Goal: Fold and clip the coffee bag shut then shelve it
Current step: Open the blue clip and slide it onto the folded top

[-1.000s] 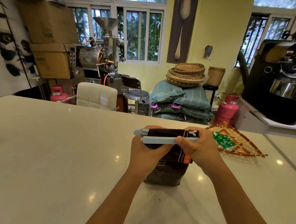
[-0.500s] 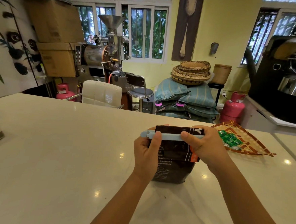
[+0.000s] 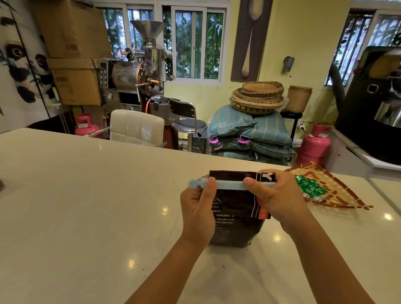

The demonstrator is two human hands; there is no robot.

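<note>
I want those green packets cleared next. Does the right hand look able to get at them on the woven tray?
Probably yes: the green packets lie uncovered on the woven tray just beside the right hand, but that hand first has to release the blue clip.

glossy white counter (image 3: 76, 214) with upright dark coffee bag (image 3: 235, 216), woven tray (image 3: 348, 197) at right

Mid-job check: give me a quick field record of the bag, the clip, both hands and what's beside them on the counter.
bag: dark brown coffee bag, upright on the white counter, top folded over
clip: long pale blue plastic clip, lying across the fold
left hand: left hand grips bag and clip's left end
right hand: right hand pinches clip's right part
nearby: woven triangular tray with green packets, right of the bag
shelved: not yet
</note>
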